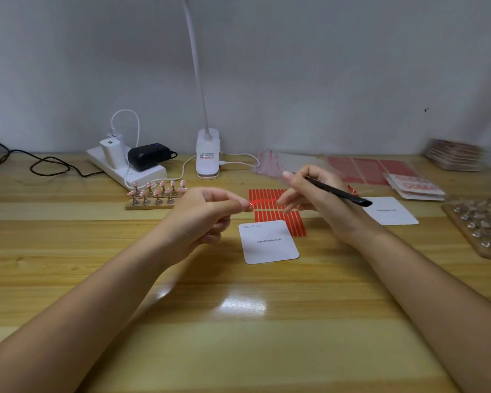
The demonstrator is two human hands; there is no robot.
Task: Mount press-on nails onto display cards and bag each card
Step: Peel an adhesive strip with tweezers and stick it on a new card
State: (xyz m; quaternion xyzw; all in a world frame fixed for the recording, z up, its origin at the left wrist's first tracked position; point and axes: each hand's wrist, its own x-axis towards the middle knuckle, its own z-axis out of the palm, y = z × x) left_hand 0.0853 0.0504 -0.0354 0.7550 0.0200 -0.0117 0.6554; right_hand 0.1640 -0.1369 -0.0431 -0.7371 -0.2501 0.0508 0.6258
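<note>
Painted press-on nails (156, 191) on wooden stand, left rear. Left hand (201, 217) pinching red adhesive strip (251, 204). Blank display card (268, 241) flat below (reads "Handmade Nail"). Right hand (315, 199) gripping black tool (338, 191). Risk: strip folding onto itself, sticking to fingertips.

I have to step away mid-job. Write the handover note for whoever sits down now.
Left hand: pinches a small red strip at the fingertips, above the red adhesive sheet.
Right hand: holds a black tool, fingers near the same strip.
Blank display card lies just in front of the sheet; a second card sits to the right.
Painted nails stand on their wooden rack, left of the sheet.
Clear bags lie behind.
Done: nothing mounted on the near card.
Left: stick strips, mount nails, bag the card.
</note>
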